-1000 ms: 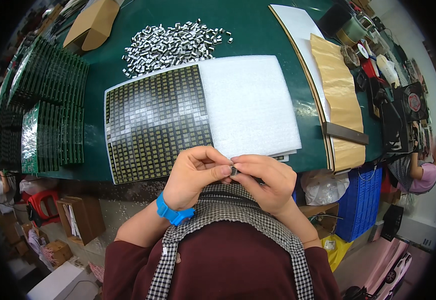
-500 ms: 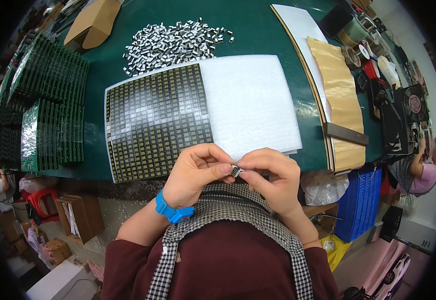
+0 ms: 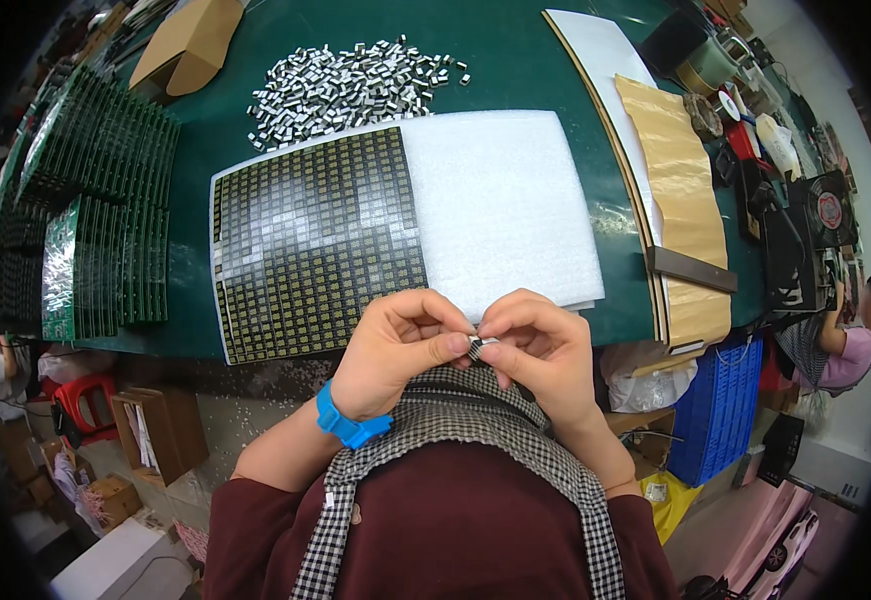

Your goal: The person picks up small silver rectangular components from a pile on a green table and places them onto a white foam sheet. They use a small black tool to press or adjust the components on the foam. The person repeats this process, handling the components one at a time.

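My left hand (image 3: pixel 401 350) and my right hand (image 3: pixel 541 350) meet just below the table's near edge, both pinching one small silvery metal part (image 3: pixel 477 347) between the fingertips. A blue band (image 3: pixel 349 423) circles my left wrist. Right above the hands lies a black panel of many small gold-marked pieces (image 3: pixel 316 240), resting on a white foam sheet (image 3: pixel 506 205). A heap of the same small metal parts (image 3: pixel 351 85) lies farther back on the green table (image 3: pixel 516 60).
Stacks of green circuit boards (image 3: pixel 96 230) fill the table's left. A cardboard box (image 3: pixel 191 45) sits at back left. Brown paper and white sheets (image 3: pixel 671 190) lie right, with a dark bar (image 3: pixel 691 268). A blue crate (image 3: pixel 721 410) stands below; another person (image 3: pixel 836 345) sits at right.
Both hands stay together on the small part, shifting only slightly; the fingers have adjusted their pinch a little.
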### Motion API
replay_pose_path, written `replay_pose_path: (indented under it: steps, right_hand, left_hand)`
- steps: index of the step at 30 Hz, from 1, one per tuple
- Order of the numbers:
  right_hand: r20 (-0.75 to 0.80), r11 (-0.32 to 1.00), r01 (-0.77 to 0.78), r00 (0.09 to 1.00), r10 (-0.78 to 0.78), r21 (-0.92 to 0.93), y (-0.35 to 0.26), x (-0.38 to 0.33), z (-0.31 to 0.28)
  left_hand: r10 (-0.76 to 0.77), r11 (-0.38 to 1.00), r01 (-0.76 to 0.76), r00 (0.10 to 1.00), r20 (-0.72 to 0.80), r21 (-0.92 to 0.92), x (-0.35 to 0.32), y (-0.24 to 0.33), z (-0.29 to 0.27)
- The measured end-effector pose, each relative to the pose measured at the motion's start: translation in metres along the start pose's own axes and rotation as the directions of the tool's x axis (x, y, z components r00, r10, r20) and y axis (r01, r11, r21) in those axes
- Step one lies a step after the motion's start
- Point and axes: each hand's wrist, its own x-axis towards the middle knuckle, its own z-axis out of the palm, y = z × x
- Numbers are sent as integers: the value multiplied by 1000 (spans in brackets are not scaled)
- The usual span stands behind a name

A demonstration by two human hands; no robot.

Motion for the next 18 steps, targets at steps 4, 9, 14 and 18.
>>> replay_pose_path:
  steps: [4,9,14,18]
  right_hand:
    - [11,996,70,997,-71,63,3,0,-1]
    - [-40,958,-3,999,16,288,10,2,-7]
    - [-51,837,210,961,-272,-505,-5,-2,1]
    - [32,617,328,897,-441,-715,-8,-2,8]
  left_hand:
    - [-49,995,48,999,-8,-88,0,2,4]
    - [-100,975,103,995,23,-198,2,-3,0]
    - [-88,974,84,996,-11,-208,2,-4,-1]
    - [-65,981,54,996,-56,-186,2,-4,4]
